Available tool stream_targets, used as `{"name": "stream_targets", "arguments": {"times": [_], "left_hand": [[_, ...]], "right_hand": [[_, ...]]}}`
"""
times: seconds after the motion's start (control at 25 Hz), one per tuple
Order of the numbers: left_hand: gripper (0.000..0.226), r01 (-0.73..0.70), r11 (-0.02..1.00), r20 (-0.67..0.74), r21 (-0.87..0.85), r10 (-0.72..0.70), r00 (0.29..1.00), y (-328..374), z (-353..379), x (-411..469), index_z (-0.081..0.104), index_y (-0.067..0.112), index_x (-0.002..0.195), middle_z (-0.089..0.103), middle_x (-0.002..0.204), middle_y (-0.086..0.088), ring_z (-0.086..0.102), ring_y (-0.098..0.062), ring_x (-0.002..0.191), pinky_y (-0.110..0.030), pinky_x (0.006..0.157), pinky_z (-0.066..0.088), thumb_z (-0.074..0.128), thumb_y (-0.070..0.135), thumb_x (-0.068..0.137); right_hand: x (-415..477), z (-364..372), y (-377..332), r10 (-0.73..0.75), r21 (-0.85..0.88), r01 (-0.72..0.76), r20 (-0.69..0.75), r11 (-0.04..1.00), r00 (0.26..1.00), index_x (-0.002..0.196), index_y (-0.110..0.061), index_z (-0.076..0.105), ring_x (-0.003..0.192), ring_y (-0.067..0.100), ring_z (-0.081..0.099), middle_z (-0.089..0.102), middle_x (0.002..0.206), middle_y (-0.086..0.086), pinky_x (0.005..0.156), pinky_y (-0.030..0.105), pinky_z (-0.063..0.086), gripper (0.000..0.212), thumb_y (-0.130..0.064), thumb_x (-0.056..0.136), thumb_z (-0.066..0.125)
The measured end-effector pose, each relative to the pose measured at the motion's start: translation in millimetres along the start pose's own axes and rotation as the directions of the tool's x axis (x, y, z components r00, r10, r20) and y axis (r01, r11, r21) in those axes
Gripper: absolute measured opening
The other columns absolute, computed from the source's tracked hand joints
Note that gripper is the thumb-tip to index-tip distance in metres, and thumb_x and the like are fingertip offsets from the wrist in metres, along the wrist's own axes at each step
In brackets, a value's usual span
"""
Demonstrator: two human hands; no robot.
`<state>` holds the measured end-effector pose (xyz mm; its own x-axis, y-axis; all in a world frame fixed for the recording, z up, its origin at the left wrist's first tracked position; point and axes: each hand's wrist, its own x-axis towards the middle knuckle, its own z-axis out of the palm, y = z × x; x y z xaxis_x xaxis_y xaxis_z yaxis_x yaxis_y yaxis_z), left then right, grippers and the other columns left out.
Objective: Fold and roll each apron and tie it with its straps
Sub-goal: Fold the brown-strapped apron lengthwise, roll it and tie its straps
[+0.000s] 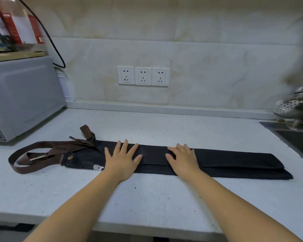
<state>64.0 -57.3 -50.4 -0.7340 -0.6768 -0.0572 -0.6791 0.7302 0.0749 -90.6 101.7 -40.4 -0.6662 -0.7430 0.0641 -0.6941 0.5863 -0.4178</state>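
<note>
Two hands are laid flat, fingers spread, on a dark apron (217, 161) folded into a long strip across the middle of the bench (147, 198): the left hand (122, 159) near its strap end, the right hand (183, 158) beside it. Nothing is gripped. Brown straps (42, 151) are looped toward the bench's left edge, near a grey appliance (23, 95). Three wall sockets (143, 76) are set above the back edge, and a sink (297, 138) at the right.
</note>
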Motion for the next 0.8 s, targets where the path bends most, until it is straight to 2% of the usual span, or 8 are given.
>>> {"name": "stream_targets", "arguments": {"times": [0.08,0.2,0.28,0.36,0.44,0.52,0.64,0.8], "left_hand": [[0.058,0.06,0.998,0.05,0.022,-0.061,0.997,4.9,-8.6,-0.6,0.004,0.039,0.154,-0.004,0.164,-0.002,-0.011,-0.027,0.15,-0.066,0.114,-0.001,0.015,0.057,0.1],[0.049,0.033,0.998,-0.092,0.058,-0.028,0.995,44.2,-19.8,1.5,0.028,0.026,0.15,0.011,0.162,-0.006,-0.003,-0.028,0.15,-0.058,0.118,0.004,0.032,0.033,0.102],[0.044,-0.235,0.969,-0.248,-0.076,0.21,0.946,96.7,-19.4,-1.1,0.04,0.021,0.145,0.03,0.156,-0.003,0.017,-0.023,0.147,-0.04,0.118,0.014,0.038,0.021,0.1],[0.041,-0.458,0.861,-0.27,-0.22,0.398,0.877,155.3,-13.0,-7.0,0.048,0.02,0.141,0.041,0.15,0.001,0.031,-0.017,0.14,-0.029,0.113,0.023,0.041,0.024,0.101],[0.041,-0.548,0.799,-0.248,-0.249,0.494,0.833,206.4,-0.4,-5.2,0.049,0.021,0.141,0.04,0.152,0.003,0.031,-0.014,0.141,-0.027,0.113,0.022,0.043,0.026,0.101],[0.047,-0.615,0.751,-0.224,-0.238,0.574,0.788,238.4,7.9,1.4,0.048,0.025,0.143,0.039,0.153,0.002,0.03,-0.015,0.142,-0.029,0.115,0.021,0.044,0.017,0.097],[0.051,-0.691,0.693,-0.186,-0.205,0.665,0.723,267.3,10.7,8.6,0.053,0.029,0.137,0.044,0.149,0.004,0.035,-0.019,0.137,-0.034,0.114,0.025,0.044,0.01,0.091],[0.02,-0.63,0.745,-0.287,-0.22,0.567,0.772,299.6,12.9,10.7,0.062,0.023,0.106,0.059,0.109,0.007,0.05,-0.019,0.106,-0.033,0.092,0.04,0.047,0.028,0.094]], "right_hand": [[-3.7,-19.6,48.4,0.131,-0.225,-0.107,0.094,0.968,0.987,0.151,-0.04,0.02,0.149,0.028,-0.004,0.008,0.162,0.0,0.117,0.049,-0.004,0.054,-0.056,0.099,0.018],[-5.3,-42.3,94.3,0.264,-0.258,-0.239,0.066,0.936,0.962,0.153,-0.035,0.014,0.148,0.031,-0.004,0.004,0.162,0.005,0.119,0.05,-0.003,0.052,-0.047,0.102,0.014],[-3.4,-46.7,102.0,0.214,-0.119,-0.214,-0.012,0.97,0.977,0.148,-0.024,0.031,0.145,0.031,0.014,0.025,0.155,0.009,0.12,0.046,0.006,0.045,-0.027,0.104,0.025],[-7.1,-53.7,102.5,0.195,0.195,-0.172,-0.102,0.965,0.976,0.14,-0.015,0.044,0.14,0.025,0.029,0.038,0.146,0.007,0.118,0.033,0.016,0.046,-0.004,0.097,0.034],[-12.9,-66.3,116.6,0.257,0.421,-0.174,-0.149,0.89,0.955,0.135,-0.012,0.051,0.135,0.019,0.037,0.04,0.145,0.005,0.107,0.017,0.025,0.051,0.008,0.09,0.035],[-16.6,-78.4,142.6,0.305,0.465,-0.188,-0.191,0.865,0.933,0.129,-0.014,0.056,0.126,0.016,0.045,0.043,0.141,0.004,0.098,0.014,0.03,0.051,0.011,0.089,0.036],[-27.1,-96.8,180.4,0.366,0.277,-0.293,-0.268,0.915,0.891,0.126,-0.017,0.058,0.119,0.019,0.048,0.047,0.134,0.005,0.096,0.02,0.037,0.04,-0.001,0.09,0.052],[-42.9,-134.5,228.8,0.563,-0.016,-0.588,-0.269,0.809,0.782,0.132,-0.021,0.049,0.122,0.029,0.042,0.047,0.13,0.009,0.094,0.035,0.04,0.05,-0.037,0.088,0.064]]}}
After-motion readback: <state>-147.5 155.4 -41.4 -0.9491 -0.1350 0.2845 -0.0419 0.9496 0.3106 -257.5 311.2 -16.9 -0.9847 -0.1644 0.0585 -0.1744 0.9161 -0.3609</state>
